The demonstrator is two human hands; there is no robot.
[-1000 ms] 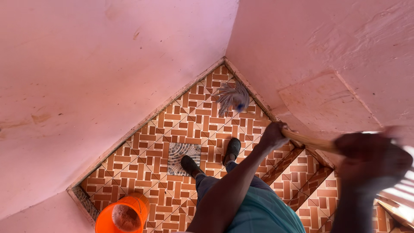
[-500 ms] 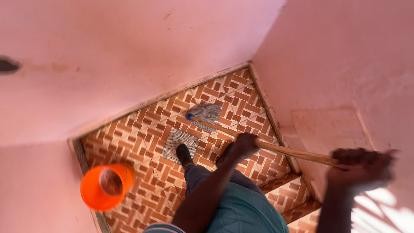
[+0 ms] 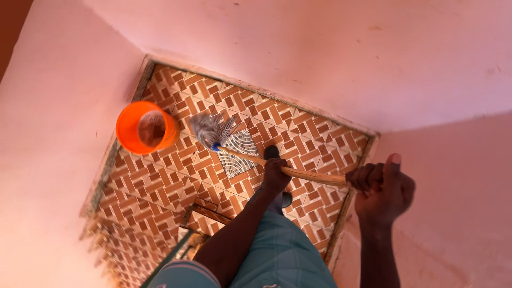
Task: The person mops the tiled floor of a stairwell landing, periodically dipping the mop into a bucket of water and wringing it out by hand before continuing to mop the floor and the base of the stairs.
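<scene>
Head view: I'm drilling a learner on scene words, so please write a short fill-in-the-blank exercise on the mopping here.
1. Both hands, left hand and right hand, hold the mop's long ____ handle.
2. The round plastic bucket on the floor is ____.
3. The grey stringy mop head lies just ____ of the bucket in the picture.
4. The walls are painted ____.

Missing words: wooden; orange; right; pink

The left hand [image 3: 276,177] hides part of the mop handle [image 3: 309,175]; one shoe [image 3: 271,152] is half hidden; the near-left floor [image 3: 114,250] blurs.
</scene>
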